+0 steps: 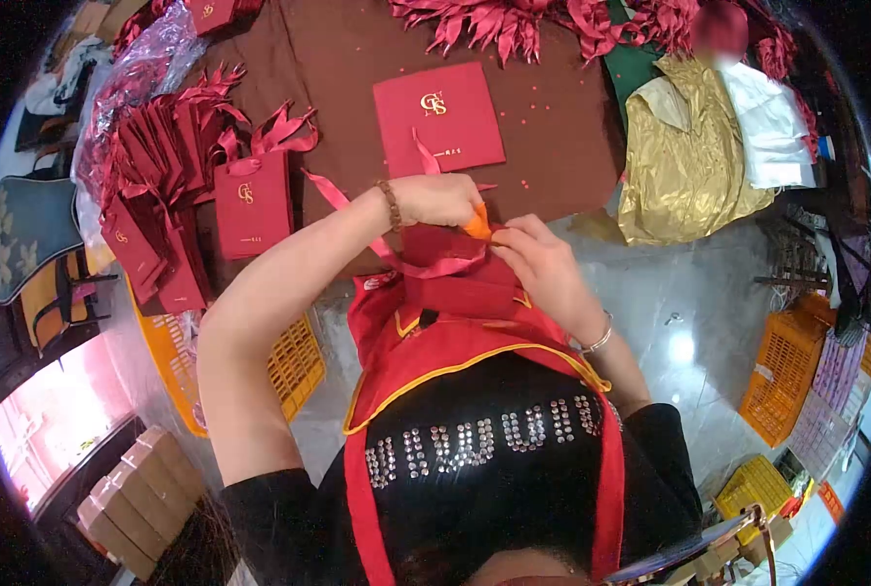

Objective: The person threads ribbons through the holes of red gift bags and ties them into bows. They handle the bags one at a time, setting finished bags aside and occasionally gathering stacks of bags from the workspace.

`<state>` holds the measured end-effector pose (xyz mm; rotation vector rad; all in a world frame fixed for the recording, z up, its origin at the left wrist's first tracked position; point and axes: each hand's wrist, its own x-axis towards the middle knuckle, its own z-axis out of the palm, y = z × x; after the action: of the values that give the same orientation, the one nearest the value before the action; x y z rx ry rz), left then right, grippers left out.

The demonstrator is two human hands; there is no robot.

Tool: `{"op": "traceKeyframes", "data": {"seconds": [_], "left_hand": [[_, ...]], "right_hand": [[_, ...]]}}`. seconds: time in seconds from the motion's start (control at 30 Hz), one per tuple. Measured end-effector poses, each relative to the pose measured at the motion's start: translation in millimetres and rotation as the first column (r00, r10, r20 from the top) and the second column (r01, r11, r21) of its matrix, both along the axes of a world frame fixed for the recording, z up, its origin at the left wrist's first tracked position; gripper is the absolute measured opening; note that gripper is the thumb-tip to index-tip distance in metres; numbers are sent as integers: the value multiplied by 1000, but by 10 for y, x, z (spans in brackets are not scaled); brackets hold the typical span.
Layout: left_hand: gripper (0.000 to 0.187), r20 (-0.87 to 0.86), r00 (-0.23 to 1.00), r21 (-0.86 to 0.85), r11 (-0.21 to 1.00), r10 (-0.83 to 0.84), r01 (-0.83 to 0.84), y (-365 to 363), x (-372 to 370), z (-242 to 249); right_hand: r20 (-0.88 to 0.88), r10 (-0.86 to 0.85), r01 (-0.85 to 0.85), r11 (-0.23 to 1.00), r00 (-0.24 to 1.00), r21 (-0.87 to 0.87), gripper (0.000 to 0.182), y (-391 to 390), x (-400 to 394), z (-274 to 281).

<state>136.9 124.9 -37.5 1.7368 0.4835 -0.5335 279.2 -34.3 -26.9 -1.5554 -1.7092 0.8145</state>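
My left hand (438, 202), beaded bracelet at the wrist, is closed with its fingers curled at a small bright orange piece (478, 223). Beside it, my right hand (543, 256) pinches at the top edge of a dark red gift bag (440, 244), fingertips close to the orange piece. What exactly the right fingertips grip is hidden. A pink-red ribbon (431, 270) loops below both hands and trails up to the left under my left forearm. Just beyond, a flat red gift bag (440, 117) with gold lettering lies on the brown cloth.
Several finished-looking red bags (253, 205) with ribbons stand bunched at the table's left, beside clear plastic wrap (128, 107). Heaps of red ribbon (514, 24) line the far edge. Gold packaging (684, 156) hangs at the right. Orange crates (787, 366) sit on the floor.
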Motion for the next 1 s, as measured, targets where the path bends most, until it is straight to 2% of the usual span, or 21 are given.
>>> {"op": "traceKeyframes", "data": {"seconds": [0.07, 0.13, 0.27, 0.33, 0.37, 0.43, 0.57, 0.67, 0.73, 0.77, 0.8, 0.87, 0.9, 0.93, 1.0], "left_hand": [[31, -18, 1000, 5, 1000, 3, -3, -16, 37, 6], [29, -54, 991, -39, 992, 120, -122, -57, 44, -26], [28, -34, 982, -86, 979, 183, -186, -114, 24, -225], [26, -27, 955, -74, 953, 294, -295, -158, 17, -270], [26, -28, 955, -73, 952, 295, -296, -180, 9, -286], [24, -26, 949, 167, 937, 314, -306, -256, 43, -120], [24, -39, 935, 260, 907, 353, -331, -306, 105, -16], [25, 1, 894, 273, 860, 449, -432, -266, 133, -100], [24, 165, 780, 297, 724, 603, -622, -178, 193, -90], [24, 184, 786, 401, 685, 590, -608, -132, 211, -77], [24, 185, 785, 401, 684, 591, -610, -96, 227, -40], [26, 313, 774, 479, 612, 550, -629, -40, 239, 6], [27, 297, 807, 577, 577, 510, -577, -44, 222, 21], [27, 297, 807, 578, 577, 510, -577, -28, 167, 34], [24, 421, 769, 596, 493, 481, -634, 28, -52, 67]], "right_hand": [[6, -7, 7, 999, 1000, -40, 14, -4, 13, 13], [-15, -14, 13, 999, 1000, -40, 13, -2, 23, 10], [-34, -32, 32, 999, 999, -8, 13, 4, 41, -33], [-35, -59, 58, 998, 998, -20, 13, -8, 49, -90], [-37, -85, 84, 996, 996, -30, 13, -7, 52, -108], [-45, -80, 78, 995, 996, -56, 13, -12, 60, -116], [-118, -58, 46, 994, 991, -101, 15, -21, 117, -166], [-159, -13, -6, 993, 987, -120, 16, -16, 140, -218], [-185, -27, -3, 988, 982, -156, 16, -10, 122, -180], [-212, -43, 2, 982, 976, -191, 16, -9, 116, -167], [-211, -42, 1, 982, 977, -191, 16, -6, 123, -195], [-132, -84, 56, 978, 988, -203, 18, -1, 147, -319], [-132, -82, 55, 978, 988, -201, 18, -7, 160, -375], [-136, -117, 84, 970, 984, -228, 20, -21, 172, -433], [-141, -152, 111, 960, 978, -259, 22, -28, 176, -446]]}}
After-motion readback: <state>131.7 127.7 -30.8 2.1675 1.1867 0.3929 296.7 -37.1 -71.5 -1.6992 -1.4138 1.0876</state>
